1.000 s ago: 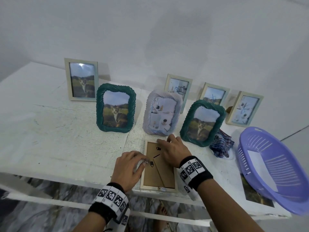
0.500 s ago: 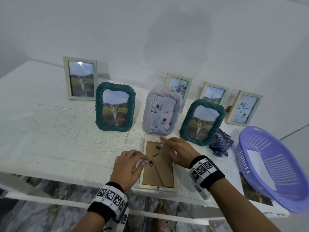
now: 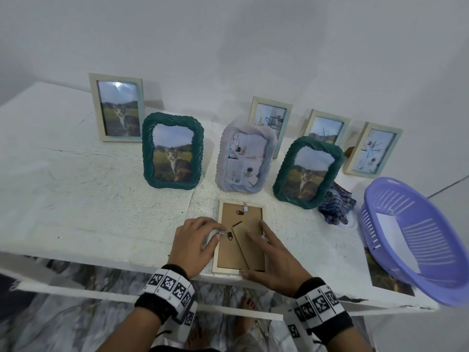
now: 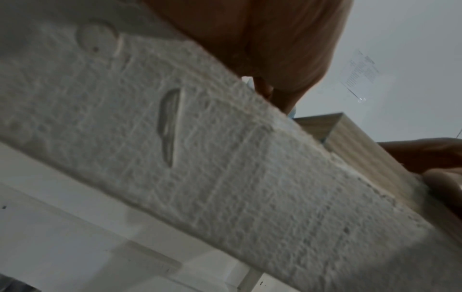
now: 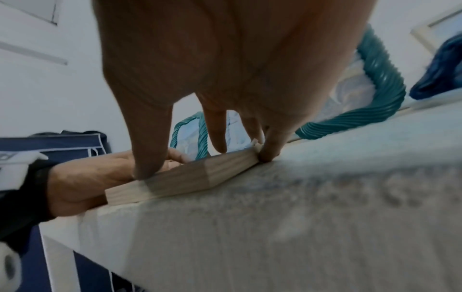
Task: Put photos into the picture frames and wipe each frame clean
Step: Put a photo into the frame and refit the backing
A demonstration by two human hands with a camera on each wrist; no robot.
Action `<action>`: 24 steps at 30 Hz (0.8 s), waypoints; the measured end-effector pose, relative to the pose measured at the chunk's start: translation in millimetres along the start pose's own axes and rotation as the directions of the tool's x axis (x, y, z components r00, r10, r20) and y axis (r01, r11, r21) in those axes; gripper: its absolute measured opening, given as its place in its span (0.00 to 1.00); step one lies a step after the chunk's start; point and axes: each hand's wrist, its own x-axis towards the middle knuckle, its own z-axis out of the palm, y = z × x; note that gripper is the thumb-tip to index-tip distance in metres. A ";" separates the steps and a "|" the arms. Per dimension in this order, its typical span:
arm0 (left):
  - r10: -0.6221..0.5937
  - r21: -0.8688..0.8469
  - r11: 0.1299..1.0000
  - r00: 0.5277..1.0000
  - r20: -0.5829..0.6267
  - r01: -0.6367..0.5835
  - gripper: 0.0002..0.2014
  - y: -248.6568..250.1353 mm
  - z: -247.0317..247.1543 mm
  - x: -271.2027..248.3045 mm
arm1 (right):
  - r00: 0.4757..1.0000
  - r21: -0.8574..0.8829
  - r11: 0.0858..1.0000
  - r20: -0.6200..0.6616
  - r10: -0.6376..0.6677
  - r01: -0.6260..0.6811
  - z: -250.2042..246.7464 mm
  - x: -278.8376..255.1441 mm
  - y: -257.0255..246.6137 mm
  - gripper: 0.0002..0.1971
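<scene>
A pale wooden picture frame (image 3: pixel 241 235) lies face down at the table's near edge, its brown backing and folded stand up. My left hand (image 3: pixel 200 237) sits at the frame's left edge, its curled fingertips pinching at that side by a small black clip. My right hand (image 3: pixel 266 252) lies flat over the lower right of the backing, fingers straight and thumb on the near edge. In the right wrist view my right hand's fingertips (image 5: pixel 270 154) touch the frame (image 5: pixel 190 177) at its side, and the left hand (image 5: pixel 82 177) is beyond. The left wrist view shows a frame corner (image 4: pixel 362 142).
Standing behind are two teal frames (image 3: pixel 172 151) (image 3: pixel 307 171), a lavender frame (image 3: pixel 245 158) and several pale frames (image 3: pixel 118 107) with photos. A checked cloth (image 3: pixel 335 207) lies to the right. A purple basket (image 3: pixel 416 237) rests on a loose photo (image 3: pixel 385 275).
My right hand has drawn back from the top of the backing to its lower right and spread flat. The left hand has stayed at the left edge.
</scene>
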 end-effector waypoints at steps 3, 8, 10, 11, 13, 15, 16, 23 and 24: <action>0.002 -0.005 1.000 1.000 -0.004 -0.002 0.15 1.0 -0.2 0.2 | 1.000 -0.056 0.998 0.007 -0.019 0.019 -3.8 1.6 4.9 0.47; 0.016 0.013 1.000 1.000 -0.007 -0.016 0.15 1.0 0.2 -0.1 | 0.994 -0.143 0.984 -0.032 -0.109 0.103 2.9 1.3 9.3 0.49; 0.020 0.008 1.000 1.000 -0.009 -0.020 0.15 1.1 0.6 -0.4 | 0.989 -0.154 0.982 -0.088 -0.123 0.109 5.5 3.6 9.4 0.47; 0.020 0.006 1.000 1.000 -0.010 -0.020 0.15 1.2 0.5 -0.5 | 0.986 -0.153 0.983 -0.116 -0.116 0.098 6.9 5.3 8.9 0.46; 0.020 0.003 1.000 1.000 -0.013 -0.020 0.15 1.5 0.5 -0.3 | 0.984 -0.144 0.988 -0.159 -0.084 0.061 8.6 8.2 7.0 0.43; 0.018 0.004 1.000 1.000 -0.010 -0.018 0.14 1.3 0.9 -0.7 | 0.982 -0.143 0.989 -0.183 -0.052 0.026 9.7 10.6 5.5 0.40; 0.016 0.007 1.000 1.000 -0.006 -0.016 0.14 1.0 0.8 -1.1 | 0.982 -0.149 0.989 -0.186 -0.039 0.011 10.5 11.7 4.5 0.38; 0.008 0.021 1.000 1.000 0.015 -0.008 0.15 2.6 -1.4 -0.7 | 0.981 -0.115 0.993 -0.186 -0.062 0.041 7.3 6.2 1.3 0.40; 0.007 0.024 1.000 1.000 0.013 -0.007 0.15 2.1 -1.4 -0.9 | 0.985 -0.112 0.992 -0.154 -0.075 0.058 4.8 4.2 2.7 0.39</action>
